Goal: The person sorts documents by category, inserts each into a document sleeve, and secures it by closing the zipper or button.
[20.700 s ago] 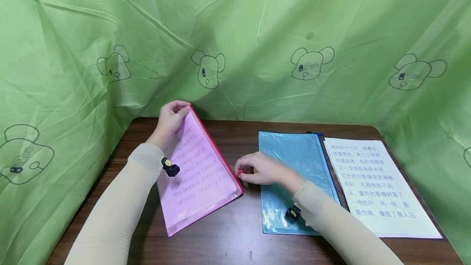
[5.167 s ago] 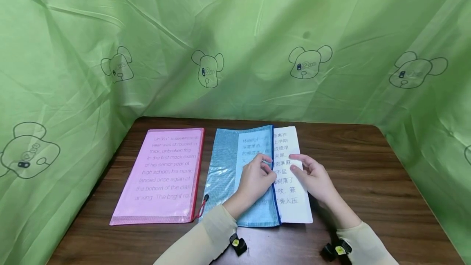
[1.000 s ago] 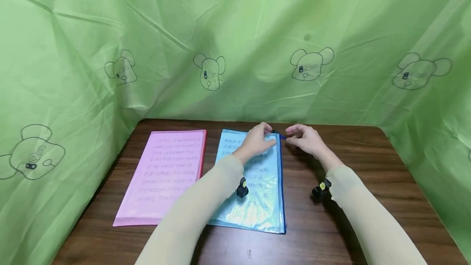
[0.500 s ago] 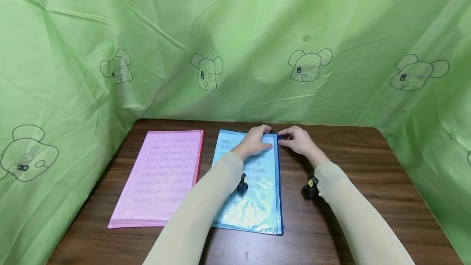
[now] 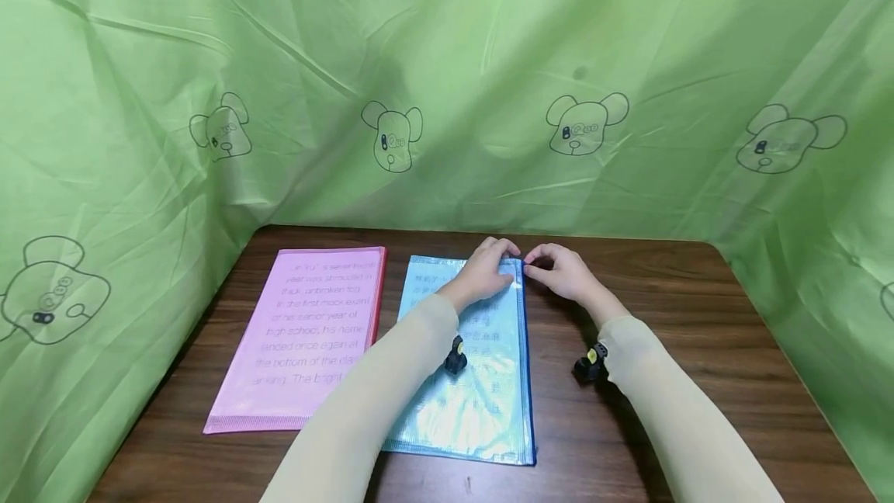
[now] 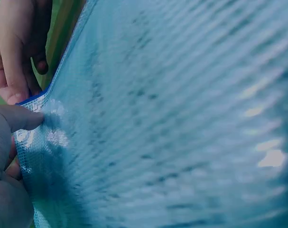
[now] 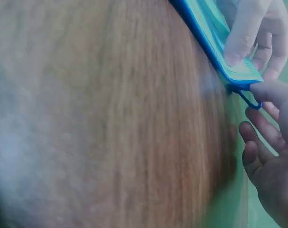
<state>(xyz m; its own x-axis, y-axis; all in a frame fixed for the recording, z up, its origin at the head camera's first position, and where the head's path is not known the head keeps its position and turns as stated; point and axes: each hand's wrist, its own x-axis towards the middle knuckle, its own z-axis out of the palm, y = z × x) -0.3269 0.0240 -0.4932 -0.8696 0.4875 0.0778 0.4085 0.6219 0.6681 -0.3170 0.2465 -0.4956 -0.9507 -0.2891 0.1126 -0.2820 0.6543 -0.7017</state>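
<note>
Green-draped desk, frame ctr: blue zip pouch (image 5: 482, 379), thin, floppy, slick; top corner pressed by left hand (image 5: 489, 274), zipper pull (image 7: 250, 100) pinched by right hand (image 5: 562, 274).

A big green cloth (image 5: 447, 60) hangs all around, at the back and on both sides. It is wrinkly and has little bear faces (image 5: 391, 137) drawn on it in dark lines. In front of it stands a dark brown wooden table (image 5: 670, 309). The light is soft and even.
</note>
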